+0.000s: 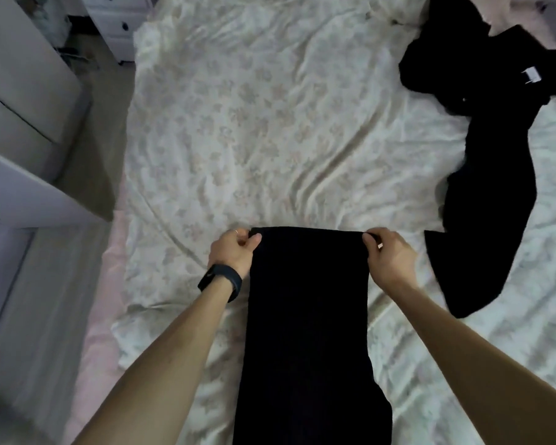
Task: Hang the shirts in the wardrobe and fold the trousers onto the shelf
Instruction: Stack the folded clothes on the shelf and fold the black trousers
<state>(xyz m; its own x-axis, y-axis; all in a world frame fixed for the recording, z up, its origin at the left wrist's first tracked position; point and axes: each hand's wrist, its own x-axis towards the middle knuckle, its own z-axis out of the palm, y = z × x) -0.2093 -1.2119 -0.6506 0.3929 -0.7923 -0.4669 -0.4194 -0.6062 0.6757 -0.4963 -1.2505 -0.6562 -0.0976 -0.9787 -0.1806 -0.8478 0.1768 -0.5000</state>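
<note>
Two hands pinch the far edge of the black trousers [308, 316] lying on the bed [254, 123]: left hand [235, 250] at one corner, right hand [387, 255] at the other. Another dark garment [482, 187] sprawls well right.

Both forearms are bare, with no sleeves in view. The left wrist carries a black band [220, 282], broad and smooth, wrapped snugly just behind the left hand [233, 248]. A thin pale ring [236, 231] sits on one finger of that hand. On the right hand [387, 252] a small light-coloured ring [380, 246] shows on one finger; its details are too small to tell.
</note>
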